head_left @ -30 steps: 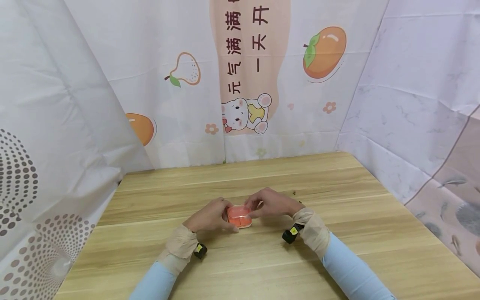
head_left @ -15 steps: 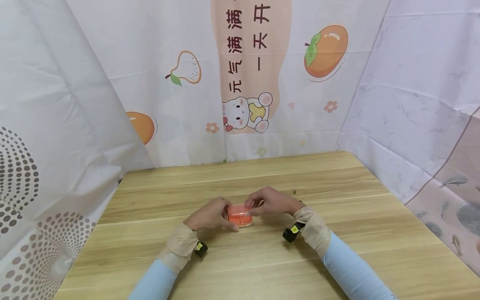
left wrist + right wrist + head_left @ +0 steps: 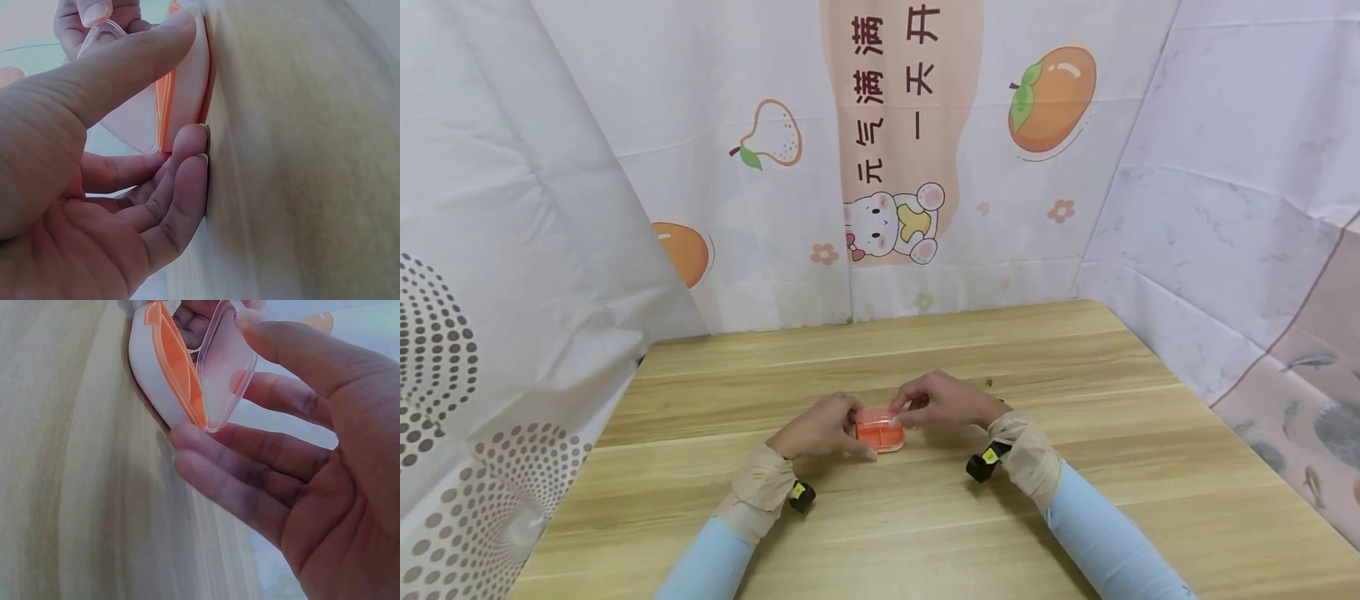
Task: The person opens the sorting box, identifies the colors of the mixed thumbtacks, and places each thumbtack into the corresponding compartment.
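Note:
A small box with a white body and a divided orange inside sits on the table, midway between my hands. Its clear lid is tilted up, hinged at the far side. My left hand grips the body from the left, thumb at the near side and fingers behind, as the left wrist view shows. With thumb and index finger, my right hand pinches the lid's edge at the right. Its lower fingers touch or lie close beside the box's back corner. Nothing can be made out inside the compartments.
The wood-grain table spreads out around both hands. A printed curtain hangs along its back edge, with more curtains at left and right. A small dark mark shows on the table behind the right wrist.
The clear lid has swung slightly farther up and back, with my right thumb and finger moving along with it. My left hand and the box body stay in place.

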Action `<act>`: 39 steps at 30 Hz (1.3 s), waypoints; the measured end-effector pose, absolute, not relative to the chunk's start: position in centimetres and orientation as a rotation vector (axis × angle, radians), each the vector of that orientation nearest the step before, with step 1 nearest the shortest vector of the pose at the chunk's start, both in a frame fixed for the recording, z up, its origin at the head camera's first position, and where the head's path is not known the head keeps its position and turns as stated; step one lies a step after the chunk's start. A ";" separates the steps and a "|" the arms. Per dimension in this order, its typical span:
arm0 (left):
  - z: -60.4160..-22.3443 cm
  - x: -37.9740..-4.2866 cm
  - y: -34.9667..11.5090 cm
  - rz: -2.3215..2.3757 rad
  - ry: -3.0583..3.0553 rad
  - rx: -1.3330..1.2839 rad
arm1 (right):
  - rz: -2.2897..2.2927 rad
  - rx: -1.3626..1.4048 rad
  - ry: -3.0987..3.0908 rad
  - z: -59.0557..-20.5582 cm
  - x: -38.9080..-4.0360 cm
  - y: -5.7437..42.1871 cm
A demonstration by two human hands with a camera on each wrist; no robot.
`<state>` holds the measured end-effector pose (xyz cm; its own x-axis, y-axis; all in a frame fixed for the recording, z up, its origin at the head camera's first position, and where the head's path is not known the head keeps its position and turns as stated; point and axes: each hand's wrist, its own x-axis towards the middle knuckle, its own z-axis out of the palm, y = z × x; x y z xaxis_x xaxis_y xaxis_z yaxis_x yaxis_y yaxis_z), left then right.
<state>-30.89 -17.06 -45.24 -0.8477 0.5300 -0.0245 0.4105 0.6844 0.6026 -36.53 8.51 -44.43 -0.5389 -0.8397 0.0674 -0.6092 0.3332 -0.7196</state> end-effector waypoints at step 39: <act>-45.1 -30.4 -17.2 0.970 2.670 0.722 | -1.095 -1.341 2.424 -44.4 -36.9 8.5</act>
<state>-30.36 -17.21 -45.14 -0.8579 0.5130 -0.0288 0.3749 0.6633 0.6477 -36.86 8.55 -44.36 -0.5840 -0.7876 0.1966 -0.6681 0.3288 -0.6675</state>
